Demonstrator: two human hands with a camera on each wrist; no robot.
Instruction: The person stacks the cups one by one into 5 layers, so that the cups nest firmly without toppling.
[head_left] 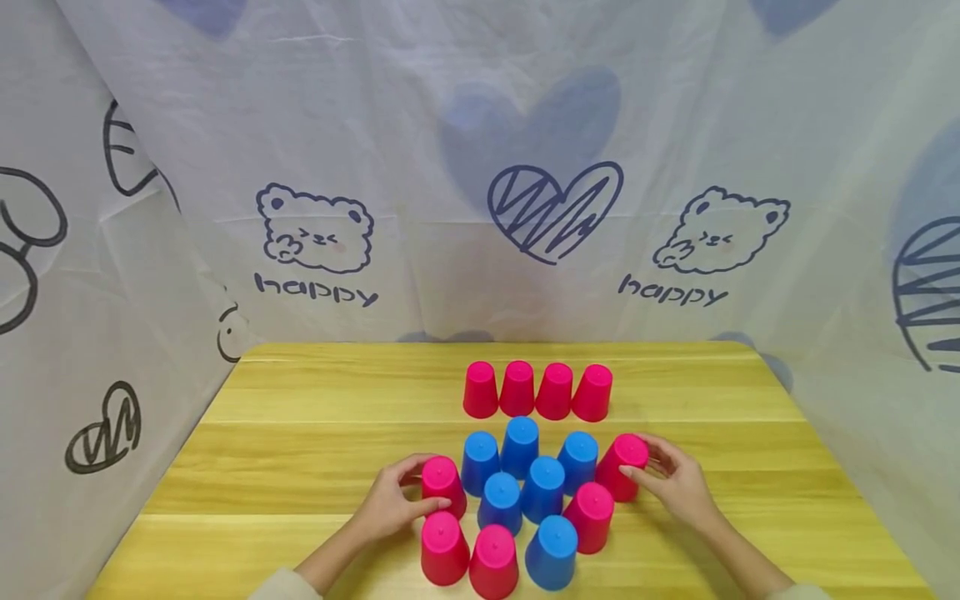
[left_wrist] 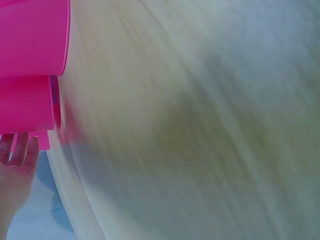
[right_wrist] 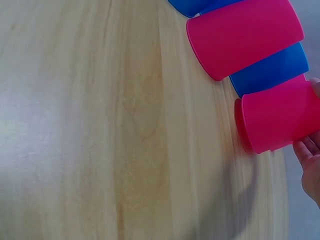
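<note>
My left hand point(head_left: 390, 502) holds an upside-down pink cup point(head_left: 441, 482) at the left of the group, thumb in front and fingers behind. In the left wrist view, the fingers of that hand point(left_wrist: 19, 172) lie against a pink cup point(left_wrist: 25, 104). My right hand point(head_left: 678, 483) grips another pink cup point(head_left: 624, 468) at the right side, which leans; in the right wrist view its rim shows a gap above the table. Several upside-down blue cups point(head_left: 501, 504) stand between the hands. Nearer me are a pink cup point(head_left: 493, 560) and a blue cup point(head_left: 553, 554).
Several pink cups point(head_left: 519, 390) form a row farther back, all upside down. One more pink cup point(head_left: 591, 517) stands by the right hand, another point(head_left: 444, 548) at front left. The wooden table point(head_left: 315, 433) ends at a printed cloth point(head_left: 420, 167).
</note>
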